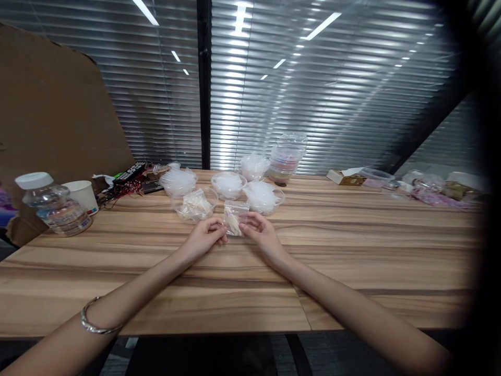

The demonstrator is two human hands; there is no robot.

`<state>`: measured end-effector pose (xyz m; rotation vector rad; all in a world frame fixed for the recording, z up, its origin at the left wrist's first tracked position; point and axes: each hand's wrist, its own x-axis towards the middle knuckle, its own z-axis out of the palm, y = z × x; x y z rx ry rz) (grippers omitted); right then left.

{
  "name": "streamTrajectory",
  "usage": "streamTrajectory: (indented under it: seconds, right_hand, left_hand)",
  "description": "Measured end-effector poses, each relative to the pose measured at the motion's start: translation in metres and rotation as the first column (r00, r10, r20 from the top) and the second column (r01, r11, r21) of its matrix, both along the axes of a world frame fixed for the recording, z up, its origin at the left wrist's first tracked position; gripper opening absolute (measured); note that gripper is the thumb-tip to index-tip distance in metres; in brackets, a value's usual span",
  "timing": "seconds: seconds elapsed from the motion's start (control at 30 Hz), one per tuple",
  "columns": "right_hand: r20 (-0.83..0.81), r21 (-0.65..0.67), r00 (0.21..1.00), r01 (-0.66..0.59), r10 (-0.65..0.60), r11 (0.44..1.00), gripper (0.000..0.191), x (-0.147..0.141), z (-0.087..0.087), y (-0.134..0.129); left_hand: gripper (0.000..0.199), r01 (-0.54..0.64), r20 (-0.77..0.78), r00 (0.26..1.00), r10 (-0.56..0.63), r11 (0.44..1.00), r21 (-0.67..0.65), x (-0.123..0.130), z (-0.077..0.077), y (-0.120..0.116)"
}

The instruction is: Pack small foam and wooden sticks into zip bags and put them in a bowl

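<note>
Between my two hands is a small clear zip bag [234,218] with thin pale sticks inside, held upright just above the wooden table [250,282]. My left hand [208,233] pinches its left edge, and my right hand [261,233] grips its right edge. Just behind my left hand sits a clear bowl [195,204] with pale packets in it. Beyond the bag, several more clear bowls hold whitish plastic bags, among them a middle bowl [228,186], a right bowl [263,197] and a back-left bowl [179,181].
At the left stand a white-capped clear bottle [58,209], a white paper cup [83,197] and a tangle of red wires [127,190]. A stack of clear containers [287,159] rises at the back. Toward the right lie a small open box [346,177] and plastic-wrapped items [442,190].
</note>
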<state>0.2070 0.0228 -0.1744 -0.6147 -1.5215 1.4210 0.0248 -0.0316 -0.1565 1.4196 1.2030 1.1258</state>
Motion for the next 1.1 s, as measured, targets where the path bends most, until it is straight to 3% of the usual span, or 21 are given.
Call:
streamTrajectory:
  seconds: [0.17, 0.4, 0.6, 0.8, 1.1]
  right_hand:
    - [0.017, -0.028, 1.000, -0.012, 0.012, 1.000, 0.030, 0.001, 0.002, -0.001]
    - [0.058, 0.005, 0.997, -0.044, 0.043, 0.999, 0.029, -0.001, 0.006, -0.005]
    - [0.080, 0.055, 0.995, -0.069, 0.064, 0.996, 0.026, -0.002, 0.009, -0.010]
    - [0.099, 0.095, 0.993, -0.075, 0.066, 0.993, 0.022, -0.002, 0.005, -0.008]
    - [0.112, 0.046, 0.993, -0.030, 0.024, 0.998, 0.019, -0.001, 0.008, -0.008]
  left_hand:
    - [0.031, -0.002, -0.045, 0.999, 0.000, 1.000, -0.026, 0.001, 0.003, -0.003]
    - [0.031, 0.013, -0.090, 0.996, -0.001, 0.991, 0.131, 0.001, 0.005, -0.002]
    - [0.031, 0.007, -0.080, 0.997, 0.005, 0.989, 0.148, 0.000, 0.007, -0.002]
    - [0.025, -0.049, -0.080, 0.996, 0.051, 0.998, 0.037, 0.001, 0.009, -0.005]
    - [0.016, 0.003, -0.056, 0.998, -0.003, 1.000, -0.008, 0.001, 0.005, -0.006]
